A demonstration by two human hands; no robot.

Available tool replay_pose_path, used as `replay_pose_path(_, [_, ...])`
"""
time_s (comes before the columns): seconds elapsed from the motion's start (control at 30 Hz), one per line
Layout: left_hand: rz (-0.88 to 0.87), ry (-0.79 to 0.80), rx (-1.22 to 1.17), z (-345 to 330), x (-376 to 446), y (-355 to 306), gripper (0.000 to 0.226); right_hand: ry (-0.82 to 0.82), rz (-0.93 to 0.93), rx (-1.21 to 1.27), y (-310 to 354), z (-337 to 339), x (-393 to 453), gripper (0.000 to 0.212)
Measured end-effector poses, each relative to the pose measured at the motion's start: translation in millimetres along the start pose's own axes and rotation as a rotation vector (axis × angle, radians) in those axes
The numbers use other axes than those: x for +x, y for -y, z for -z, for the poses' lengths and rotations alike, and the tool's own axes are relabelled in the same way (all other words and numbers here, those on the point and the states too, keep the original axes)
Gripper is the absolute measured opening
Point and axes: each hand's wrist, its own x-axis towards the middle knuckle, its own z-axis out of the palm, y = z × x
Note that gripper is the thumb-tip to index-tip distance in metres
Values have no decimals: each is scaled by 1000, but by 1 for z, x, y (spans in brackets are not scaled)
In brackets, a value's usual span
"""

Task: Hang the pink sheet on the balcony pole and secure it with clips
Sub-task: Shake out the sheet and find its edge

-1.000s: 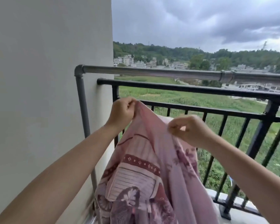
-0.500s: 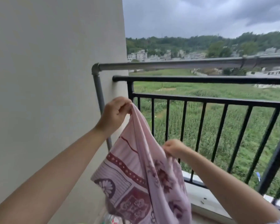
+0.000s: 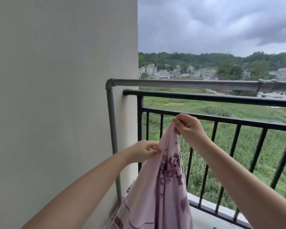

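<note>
The pink sheet [image 3: 162, 187], printed with dark purple flowers, hangs bunched in front of me, below the rail. My right hand [image 3: 187, 127] grips its top corner, held highest, in front of the black railing. My left hand [image 3: 143, 150] pinches the sheet's edge lower down and to the left. The grey balcony pole [image 3: 185, 83] runs horizontally above both hands, bare, bending down at an elbow by the wall. No clips are in view.
A black metal railing [image 3: 205, 97] with vertical bars stands just behind the pole. A pale wall [image 3: 56, 96] fills the left side. A concrete ledge [image 3: 210, 205] runs under the railing. Fields and buildings lie beyond.
My right hand has risen with a corner of the sheet and is now the higher one. My left hand has dropped and shifted its pinch down the edge. The view has turned left.
</note>
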Motion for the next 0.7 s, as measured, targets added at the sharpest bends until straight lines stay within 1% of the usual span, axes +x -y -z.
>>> replay_pose_path(0.03, [-15,-43,28,-11,6,-2,27,7,2,-16,1,3,-2,27])
replay_pose_path(0.07, [-50,-148,58,-16,11,-3,24,-1,4,-28,1,7,-4,27])
replay_pose_path(0.13, [-134,-423,117,-16,16,-4,21,-32,28,-94,0,17,-9,26])
replay_pose_path(0.17, [-184,-532,127,-11,16,-3,20,-13,40,-164,0,22,-13,26])
replay_pose_path(0.2, [-229,-596,143,-4,15,-1,19,60,28,-242,0,25,-18,26])
replay_pose_path(0.23, [-278,-625,164,5,12,0,19,186,-3,-312,-2,26,-22,27])
replay_pose_path(0.3, [-346,-614,180,21,2,3,23,478,-119,-360,-5,23,-33,26])
replay_pose_path(0.33, [-351,-586,161,27,-4,4,25,571,-177,-320,-8,20,-37,25])
replay_pose_path(0.37, [-345,-546,131,32,-11,5,26,604,-214,-247,-14,16,-39,24])
replay_pose_path(0.4, [-341,-513,92,37,-19,9,27,571,-227,-166,-23,11,-38,22])
replay_pose_path(0.43, [-340,-484,62,42,-28,15,27,515,-224,-137,-37,5,-36,14])
replay_pose_path(0.47, [-344,-468,38,46,-35,22,29,504,-227,-176,-52,-2,-32,6])
replay_pose_path(0.5, [-335,-460,15,47,-43,28,32,569,-245,-238,-69,-13,-31,25])
replay_pose_path(0.53, [-321,-457,11,46,-54,34,36,680,-282,-277,-89,-32,-33,46])
replay_pose_path(0.57, [-317,-440,29,43,-63,37,37,791,-314,-292,-105,-50,-37,61])
replay_pose_path(0.6, [-316,-400,35,39,-69,41,35,872,-325,-284,-117,-69,-44,67])
replay_pose_path(0.63, [-301,-355,22,35,-76,42,32,930,-304,-246,-129,-91,-51,63])
replay_pose_path(0.7, [-268,-304,-13,31,-91,40,30,993,-273,-237,-140,-129,-64,35])
